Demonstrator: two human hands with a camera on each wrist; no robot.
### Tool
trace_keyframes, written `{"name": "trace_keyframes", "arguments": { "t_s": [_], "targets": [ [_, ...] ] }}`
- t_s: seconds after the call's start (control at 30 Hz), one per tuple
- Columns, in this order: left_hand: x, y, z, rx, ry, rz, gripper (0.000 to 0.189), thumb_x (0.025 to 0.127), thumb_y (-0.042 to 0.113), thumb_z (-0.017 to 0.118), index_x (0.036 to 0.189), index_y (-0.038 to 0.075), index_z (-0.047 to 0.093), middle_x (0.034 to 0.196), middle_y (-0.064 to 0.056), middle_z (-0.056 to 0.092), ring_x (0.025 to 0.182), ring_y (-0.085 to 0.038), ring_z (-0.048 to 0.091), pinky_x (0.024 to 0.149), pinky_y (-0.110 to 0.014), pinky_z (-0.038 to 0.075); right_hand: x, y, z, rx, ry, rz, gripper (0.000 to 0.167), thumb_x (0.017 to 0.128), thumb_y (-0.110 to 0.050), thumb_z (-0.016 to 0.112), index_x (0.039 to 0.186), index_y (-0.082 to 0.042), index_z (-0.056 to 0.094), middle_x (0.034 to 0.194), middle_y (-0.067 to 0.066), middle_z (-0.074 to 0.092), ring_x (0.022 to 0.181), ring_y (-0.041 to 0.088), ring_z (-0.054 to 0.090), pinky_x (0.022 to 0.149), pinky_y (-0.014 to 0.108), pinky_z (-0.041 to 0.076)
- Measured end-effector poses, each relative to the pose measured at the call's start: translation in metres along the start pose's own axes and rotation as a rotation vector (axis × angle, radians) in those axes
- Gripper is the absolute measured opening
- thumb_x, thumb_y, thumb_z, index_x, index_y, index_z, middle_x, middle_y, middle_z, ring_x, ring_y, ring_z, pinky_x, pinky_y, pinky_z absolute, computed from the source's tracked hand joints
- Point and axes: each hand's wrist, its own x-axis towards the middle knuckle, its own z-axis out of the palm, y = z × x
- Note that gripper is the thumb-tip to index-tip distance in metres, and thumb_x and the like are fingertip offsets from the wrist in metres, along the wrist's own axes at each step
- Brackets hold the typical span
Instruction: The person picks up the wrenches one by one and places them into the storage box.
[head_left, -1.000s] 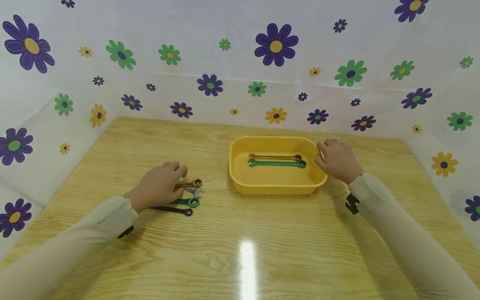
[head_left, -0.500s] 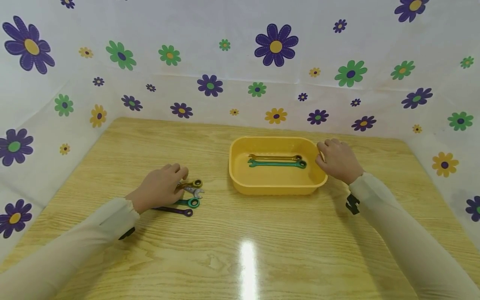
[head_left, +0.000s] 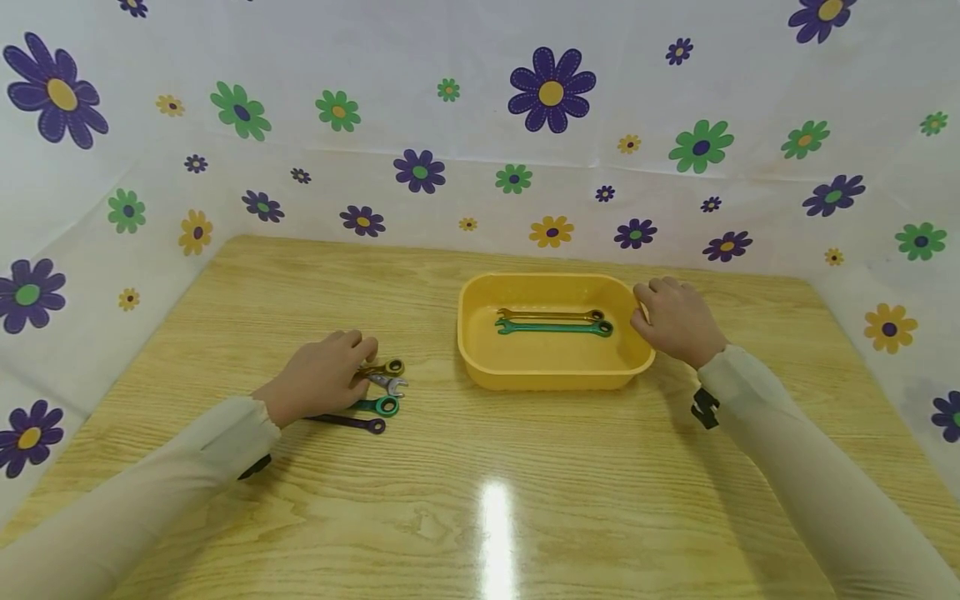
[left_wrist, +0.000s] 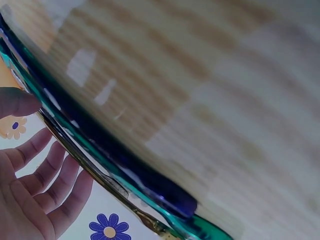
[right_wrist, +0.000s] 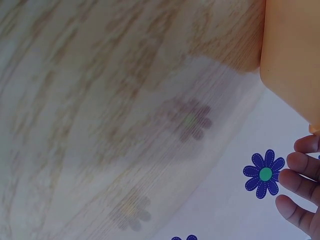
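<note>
My left hand (head_left: 318, 379) is over a loose row of combination wrenches at the left. Its thumb and fingertips pinch the gold wrench (head_left: 392, 367), whose ring end sticks out past the fingers. Beside that lie a silver wrench (head_left: 390, 385), a teal wrench (head_left: 386, 406) and a dark purple wrench (left_wrist: 165, 192), their middles partly hidden by the hand. At the right, my right hand (head_left: 678, 321) grips the end rim of a yellow plastic basin (head_left: 555, 381). In the basin lie a second gold wrench (head_left: 551, 315) and a second teal wrench (head_left: 555, 327), side by side.
All of it stands on a wood-grain table (head_left: 420, 500) with a bright glare streak near the front. A white flowered cloth (head_left: 465, 125) hangs behind and along both sides. The basin stands close to the back edge.
The left hand has shifted very slightly right and towards the front, still over the wrenches. The right hand, basin and wrenches look unmoved.
</note>
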Motion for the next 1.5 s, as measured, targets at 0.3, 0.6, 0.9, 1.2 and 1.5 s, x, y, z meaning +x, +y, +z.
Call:
{"name": "trace_keyframes", "arguments": {
  "t_s": [0.3, 0.6, 0.9, 1.2, 1.5],
  "targets": [
    [-0.0008, -0.0016, 0.002, 0.0, -0.004, 0.002, 0.015, 0.082, 0.019, 0.064, 0.092, 0.013, 0.054, 0.082, -0.004, 0.051, 0.07, -0.019, 0.05, 0.048, -0.028, 0.037, 0.0, -0.0008, -0.0011, 0.004, 0.011, -0.005, 0.016, 0.086, -0.017, 0.046, 0.082, -0.002, 0.052, 0.067, 0.01, 0.05, 0.061, 0.024, 0.044, 0.055, 0.035, 0.039],
    [-0.0012, -0.0015, 0.0028, -0.002, -0.001, 0.018, 0.013, 0.082, 0.017, 0.064, 0.092, 0.012, 0.056, 0.082, -0.003, 0.051, 0.067, -0.018, 0.049, 0.048, -0.028, 0.039, -0.0003, -0.0014, -0.0014, 0.007, 0.016, -0.01, 0.017, 0.086, -0.016, 0.047, 0.083, -0.001, 0.053, 0.068, 0.01, 0.05, 0.061, 0.024, 0.045, 0.056, 0.036, 0.039],
    [-0.002, -0.0005, 0.0027, 0.009, 0.024, 0.043, 0.009, 0.082, 0.011, 0.061, 0.091, 0.012, 0.057, 0.078, -0.003, 0.049, 0.061, -0.015, 0.044, 0.047, -0.026, 0.034, -0.0007, -0.0015, -0.0015, 0.007, 0.005, -0.003, 0.018, 0.087, -0.017, 0.046, 0.084, -0.001, 0.054, 0.07, 0.011, 0.052, 0.062, 0.024, 0.045, 0.057, 0.036, 0.04],
    [-0.0018, -0.0019, 0.0026, 0.022, 0.025, 0.068, 0.011, 0.083, 0.009, 0.061, 0.093, 0.011, 0.058, 0.077, -0.003, 0.05, 0.06, -0.014, 0.045, 0.047, -0.025, 0.033, -0.001, -0.0018, -0.0021, 0.011, -0.021, 0.013, 0.018, 0.088, -0.017, 0.046, 0.086, -0.001, 0.054, 0.073, 0.012, 0.054, 0.065, 0.026, 0.047, 0.059, 0.038, 0.042],
    [-0.0015, -0.0019, -0.0015, 0.035, 0.015, 0.095, 0.014, 0.083, 0.009, 0.064, 0.095, 0.011, 0.057, 0.077, -0.003, 0.049, 0.06, -0.013, 0.044, 0.046, -0.025, 0.035, -0.0008, -0.0012, -0.0022, 0.017, -0.034, 0.019, 0.019, 0.088, -0.017, 0.045, 0.087, -0.001, 0.055, 0.074, 0.012, 0.054, 0.065, 0.025, 0.046, 0.059, 0.037, 0.042]
  ]
}}
